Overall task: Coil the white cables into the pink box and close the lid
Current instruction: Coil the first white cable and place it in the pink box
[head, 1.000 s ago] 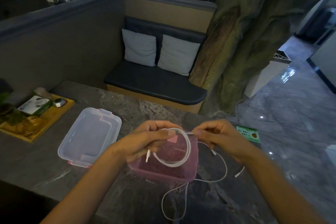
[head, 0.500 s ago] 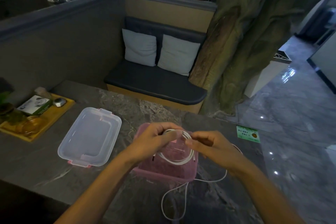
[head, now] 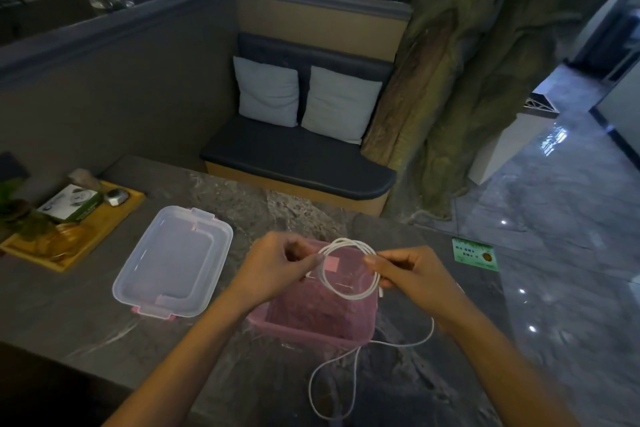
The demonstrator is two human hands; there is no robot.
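Loose cable: a second white cable (head: 349, 374) lies on the bench (head: 104, 315) nearest the camera, one long loop trailing off the near rim of the box and a strand curving up to the right under the right forearm; it is not coiled; whether it joins the coil above I cannot tell.

Pink box: the pink box (head: 311, 329) sits open on the bench between the two forearms; its floor looks bare apart from a pale square label; no cable is inside it yet.

Coil: the coiled white cable (head: 349, 267) is held in the air just above the far half of the box, wound in several round turns, tilted toward the camera; a plug end seems to hang at its right edge, too small to be sure.

Left hand: the left hand (head: 277, 267) pinches the left side of the coil between thumb and fingertips, fingers drawn in close.

Right hand: the right hand (head: 412, 270) pinches the right side likewise, fingers curled narrow around the turns.

Step in hand: by my judgement the winding of this cable is finished or nearly so, and it is about to go into the box.

Next move: it calls for lowering the coil flat onto the box floor and letting go on both sides together so the turns do not spring apart; then the loose cable needs gathering.

Lid: the clear lid (head: 173, 263) with pink clips lies on the bench to the left of the box, apart from it; closing comes last.

Farther off: a yellow tray (head: 128, 201) at the far left of the bench; a green card (head: 476, 253) at the far right edge.
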